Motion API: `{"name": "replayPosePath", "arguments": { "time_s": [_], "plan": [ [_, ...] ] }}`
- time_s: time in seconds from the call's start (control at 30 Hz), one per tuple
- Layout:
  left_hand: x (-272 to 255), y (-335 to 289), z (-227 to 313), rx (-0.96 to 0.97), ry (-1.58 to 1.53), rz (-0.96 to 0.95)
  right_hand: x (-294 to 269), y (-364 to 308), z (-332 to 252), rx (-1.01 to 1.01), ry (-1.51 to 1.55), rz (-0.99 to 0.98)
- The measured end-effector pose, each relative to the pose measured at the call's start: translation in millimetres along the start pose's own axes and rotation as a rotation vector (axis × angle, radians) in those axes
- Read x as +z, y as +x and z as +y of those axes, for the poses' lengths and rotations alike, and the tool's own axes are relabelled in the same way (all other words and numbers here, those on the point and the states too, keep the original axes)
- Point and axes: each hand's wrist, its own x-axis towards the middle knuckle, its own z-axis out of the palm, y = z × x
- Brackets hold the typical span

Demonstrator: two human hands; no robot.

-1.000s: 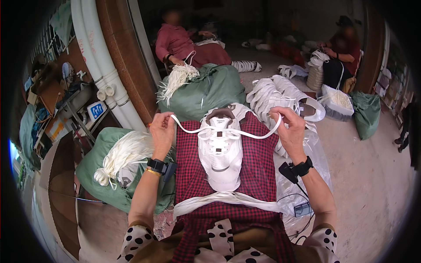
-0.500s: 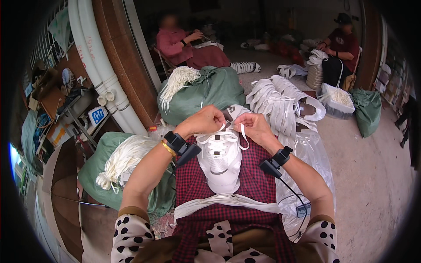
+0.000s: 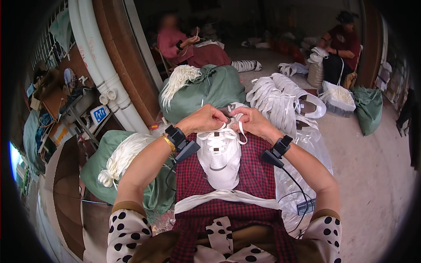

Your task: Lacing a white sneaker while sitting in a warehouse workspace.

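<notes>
A white sneaker (image 3: 221, 164) lies on the red-and-black checked apron (image 3: 258, 171) over my lap, its toe pointing toward me. White lace crosses its tongue in several rows. My left hand (image 3: 206, 118) pinches the lace near the shoe's upper eyelets, on the left side. On the right side, my right hand (image 3: 254, 125) grips the white shoelace (image 3: 243, 136), which hangs in a loop beside the shoe. The fingertips of both hands nearly meet over the shoe's collar. A bundle of white laces (image 3: 226, 197) lies across my lap below the toe.
Green sacks (image 3: 215, 92) topped with loose white laces stand ahead and at left. Ahead right is a pile of white shoes (image 3: 276, 98) by clear plastic sheeting (image 3: 307, 162). Two people sit farther back, near a tub of laces (image 3: 337, 98). A brown umbrella (image 3: 66, 193) stands at left.
My fingers have shifted slightly at the top eyelets, the right hand moving a little left. The lace loop hangs slightly higher. The seated person at back left has raised a strand.
</notes>
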Motion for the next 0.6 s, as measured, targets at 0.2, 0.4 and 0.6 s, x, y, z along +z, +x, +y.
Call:
{"name": "replayPosePath", "arguments": {
  "time_s": [0.2, 0.4, 0.6],
  "plan": [
    [-1, 2, 14, -0.017, 0.084, -0.067, -4, 10, -3, 0.045, -0.066, -0.148],
    [-17, -8, 8, 0.391, 0.641, 0.21, 6, -7, -5, -0.147, -0.119, -0.035],
    [-54, -44, -32, 0.205, 0.7, 0.41, 10, -9, -7, -0.098, -0.272, -0.005]
  ]
}}
